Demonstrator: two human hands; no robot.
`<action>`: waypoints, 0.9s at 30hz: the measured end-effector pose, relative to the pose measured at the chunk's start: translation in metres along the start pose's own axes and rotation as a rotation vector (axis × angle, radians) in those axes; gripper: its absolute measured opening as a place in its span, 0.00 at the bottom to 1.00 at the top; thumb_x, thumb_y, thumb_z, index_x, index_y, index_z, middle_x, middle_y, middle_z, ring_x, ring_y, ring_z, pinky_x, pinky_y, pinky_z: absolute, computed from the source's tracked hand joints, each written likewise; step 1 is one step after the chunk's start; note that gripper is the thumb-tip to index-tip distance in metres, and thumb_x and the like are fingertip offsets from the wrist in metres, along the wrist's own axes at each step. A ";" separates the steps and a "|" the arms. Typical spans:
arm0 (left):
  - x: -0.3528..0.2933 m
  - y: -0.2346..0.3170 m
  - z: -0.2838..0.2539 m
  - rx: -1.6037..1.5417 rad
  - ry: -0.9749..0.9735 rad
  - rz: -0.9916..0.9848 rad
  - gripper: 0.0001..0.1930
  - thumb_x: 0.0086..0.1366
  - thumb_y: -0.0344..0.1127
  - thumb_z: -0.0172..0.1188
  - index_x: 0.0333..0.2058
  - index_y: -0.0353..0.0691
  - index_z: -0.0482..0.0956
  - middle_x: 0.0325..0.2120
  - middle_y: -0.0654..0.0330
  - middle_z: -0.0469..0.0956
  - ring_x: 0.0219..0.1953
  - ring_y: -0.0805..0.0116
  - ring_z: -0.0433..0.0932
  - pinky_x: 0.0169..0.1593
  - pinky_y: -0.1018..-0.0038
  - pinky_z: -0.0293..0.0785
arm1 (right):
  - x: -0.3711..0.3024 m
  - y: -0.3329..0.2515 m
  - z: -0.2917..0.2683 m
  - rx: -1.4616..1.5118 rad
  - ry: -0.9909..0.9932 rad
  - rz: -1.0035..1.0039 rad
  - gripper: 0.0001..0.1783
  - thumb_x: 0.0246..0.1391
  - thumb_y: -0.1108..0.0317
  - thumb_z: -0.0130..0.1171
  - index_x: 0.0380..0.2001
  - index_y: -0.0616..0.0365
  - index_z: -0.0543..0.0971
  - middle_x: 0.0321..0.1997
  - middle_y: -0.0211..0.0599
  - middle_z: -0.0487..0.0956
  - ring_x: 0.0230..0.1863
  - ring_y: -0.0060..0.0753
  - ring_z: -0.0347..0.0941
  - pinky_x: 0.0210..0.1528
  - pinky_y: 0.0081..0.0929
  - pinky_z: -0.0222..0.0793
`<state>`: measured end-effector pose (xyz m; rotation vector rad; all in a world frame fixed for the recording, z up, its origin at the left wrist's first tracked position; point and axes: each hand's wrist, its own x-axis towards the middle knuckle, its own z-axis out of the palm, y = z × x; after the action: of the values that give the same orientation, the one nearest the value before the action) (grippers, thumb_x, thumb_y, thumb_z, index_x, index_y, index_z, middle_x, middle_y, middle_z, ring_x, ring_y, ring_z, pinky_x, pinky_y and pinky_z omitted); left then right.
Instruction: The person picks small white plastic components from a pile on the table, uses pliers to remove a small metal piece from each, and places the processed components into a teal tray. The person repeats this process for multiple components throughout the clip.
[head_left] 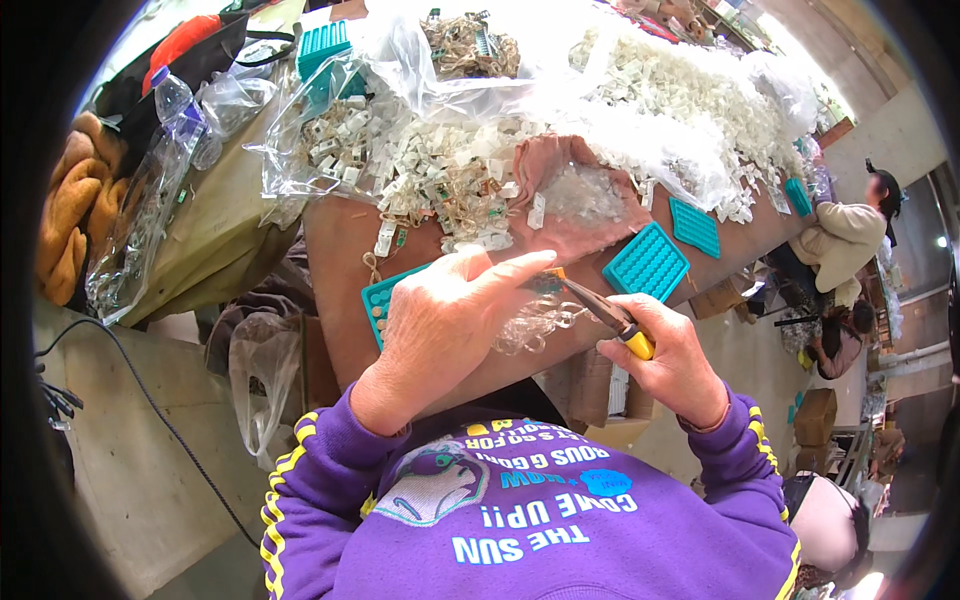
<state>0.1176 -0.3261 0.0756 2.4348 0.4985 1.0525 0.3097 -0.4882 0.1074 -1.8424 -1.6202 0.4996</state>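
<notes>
My right hand point(675, 355) is wrapped round pliers point(603, 308) with yellow-and-black handles, their jaws pointing left and away from me. Closed in a pinch, my left hand point(435, 310) holds a small circuit board point(545, 281), greenish with an orange end, right at the plier tips. Whether the jaws grip it cannot be made out. Thin clear looped wire point(535, 325) hangs below the board. Partly under my left hand lies a teal tray point(378, 300) with round pits. Beyond my fingers, a pink cloth point(530, 225) carries small clear pieces point(585, 195).
Piles of white plastic housings point(450, 165) and pale clear parts point(690, 125) cover the table's far side. Two teal trays, one ridged point(647, 262) and one smaller point(695, 228), lie right. A bottle point(178, 105) stands left. Another person point(850, 235) sits at far right.
</notes>
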 end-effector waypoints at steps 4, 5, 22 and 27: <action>-0.001 0.002 0.002 -0.084 0.009 -0.030 0.21 0.54 0.32 0.66 0.49 0.56 0.80 0.20 0.62 0.69 0.22 0.64 0.74 0.25 0.70 0.70 | -0.001 -0.001 0.003 0.204 -0.090 0.089 0.22 0.51 0.69 0.67 0.48 0.64 0.75 0.42 0.40 0.78 0.41 0.34 0.75 0.46 0.28 0.70; -0.001 0.002 0.002 -0.109 0.007 -0.042 0.21 0.54 0.32 0.66 0.49 0.55 0.80 0.20 0.62 0.70 0.22 0.64 0.75 0.25 0.70 0.71 | -0.001 -0.001 0.003 0.262 -0.117 0.120 0.22 0.51 0.69 0.67 0.48 0.65 0.74 0.41 0.40 0.78 0.41 0.31 0.74 0.47 0.27 0.70; 0.052 -0.094 0.011 -0.002 -0.089 -0.248 0.11 0.64 0.41 0.57 0.43 0.49 0.82 0.32 0.51 0.81 0.36 0.49 0.80 0.37 0.60 0.75 | -0.001 0.014 -0.013 0.329 0.059 0.245 0.18 0.55 0.66 0.64 0.48 0.59 0.76 0.29 0.23 0.67 0.32 0.15 0.59 0.35 0.16 0.59; 0.066 -0.123 0.042 -0.010 -0.150 -0.021 0.12 0.64 0.36 0.58 0.44 0.42 0.82 0.38 0.50 0.81 0.41 0.49 0.78 0.45 0.59 0.74 | -0.007 0.023 0.001 0.403 0.020 0.285 0.19 0.55 0.63 0.65 0.48 0.58 0.76 0.27 0.21 0.65 0.29 0.14 0.58 0.33 0.16 0.59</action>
<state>0.1726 -0.2017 0.0245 2.4710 0.4665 0.8532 0.3244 -0.4962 0.0903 -1.7615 -1.1425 0.8603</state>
